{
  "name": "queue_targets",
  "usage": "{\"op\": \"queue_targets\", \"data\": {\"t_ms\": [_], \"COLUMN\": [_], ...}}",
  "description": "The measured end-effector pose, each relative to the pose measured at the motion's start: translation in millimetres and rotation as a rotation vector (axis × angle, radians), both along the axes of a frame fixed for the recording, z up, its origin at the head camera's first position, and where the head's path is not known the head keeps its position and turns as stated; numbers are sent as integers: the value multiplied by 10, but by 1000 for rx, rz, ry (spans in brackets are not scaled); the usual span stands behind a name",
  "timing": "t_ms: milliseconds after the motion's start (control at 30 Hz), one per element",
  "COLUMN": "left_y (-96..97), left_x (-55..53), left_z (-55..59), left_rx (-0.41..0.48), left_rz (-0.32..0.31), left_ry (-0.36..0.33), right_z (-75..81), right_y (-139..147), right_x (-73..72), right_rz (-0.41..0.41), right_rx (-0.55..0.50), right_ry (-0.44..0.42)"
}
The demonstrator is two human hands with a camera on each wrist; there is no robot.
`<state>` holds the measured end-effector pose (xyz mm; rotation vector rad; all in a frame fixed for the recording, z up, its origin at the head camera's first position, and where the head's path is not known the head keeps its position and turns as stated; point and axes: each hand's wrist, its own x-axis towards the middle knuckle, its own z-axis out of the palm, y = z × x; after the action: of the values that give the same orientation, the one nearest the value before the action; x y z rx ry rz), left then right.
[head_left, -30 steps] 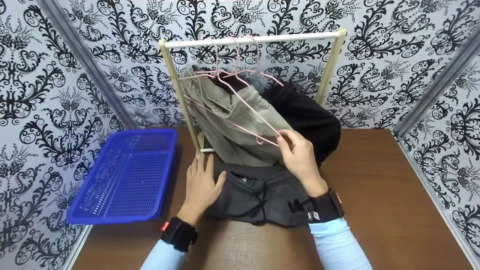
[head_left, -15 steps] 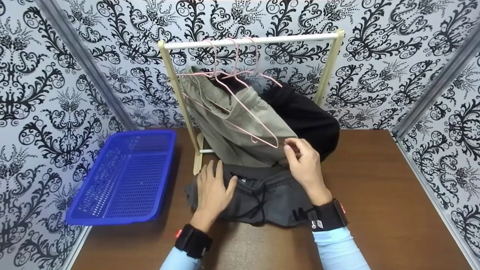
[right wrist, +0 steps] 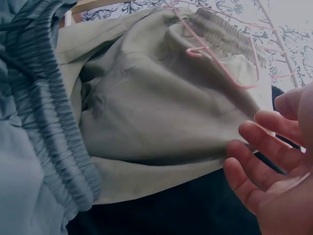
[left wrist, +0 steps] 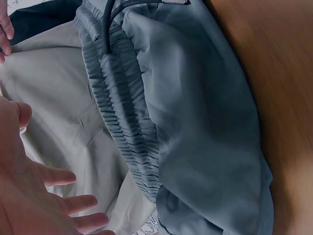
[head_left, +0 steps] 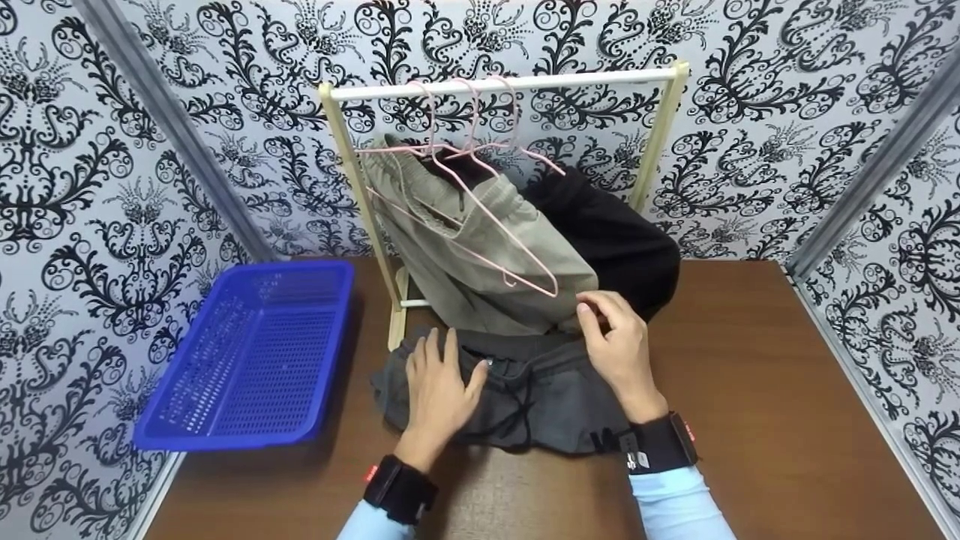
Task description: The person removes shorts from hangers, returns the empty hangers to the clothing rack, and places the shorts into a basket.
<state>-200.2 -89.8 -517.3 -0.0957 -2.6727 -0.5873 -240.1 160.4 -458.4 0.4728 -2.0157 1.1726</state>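
Dark grey shorts [head_left: 562, 401] with a drawstring lie on the table, waistband toward the rack. My left hand [head_left: 441, 394] is over their left part, fingers spread and holding nothing; contact with the cloth cannot be told. Beside the right end of the front pink hanger [head_left: 556, 288] is my right hand [head_left: 621, 356], its fingers loosely curved around nothing. That hanger hangs on the rack with its lower bar bare. Behind it are khaki trousers [head_left: 480, 259] and a black garment [head_left: 611, 232] on other pink hangers. In the right wrist view, the right fingers are near the khaki cloth [right wrist: 146, 112].
The small rack has a white rail [head_left: 592, 79] and pale wooden posts [head_left: 658, 142]. A blue perforated basket [head_left: 326, 390] stands at left. Patterned walls enclose the brown table [head_left: 757, 405] at the back and sides.
My right hand has let go of the pink hanger's end and moved slightly down and right. The left hand has moved right and down, over the shorts.
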Motion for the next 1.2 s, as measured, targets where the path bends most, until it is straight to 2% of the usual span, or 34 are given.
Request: {"op": "queue_targets", "data": {"t_ms": [333,600,867,1200], "left_y": [91,227,340,441], "left_x": [32,58,84,42], "left_z": [-55,-173,-281,-380], "left_rx": [5,2,7,0], "left_rz": [12,35,62,88], "left_ry": [-2,5,-88,-210], "right_z": [-166,-316,-459,-589], "right_y": [71,88,92,96], "right_x": [24,58,108,178], "right_rz": [-28,-30,-23,-40], "right_rx": [37,59,65,62], "right_ry": [22,22,3,-41]}}
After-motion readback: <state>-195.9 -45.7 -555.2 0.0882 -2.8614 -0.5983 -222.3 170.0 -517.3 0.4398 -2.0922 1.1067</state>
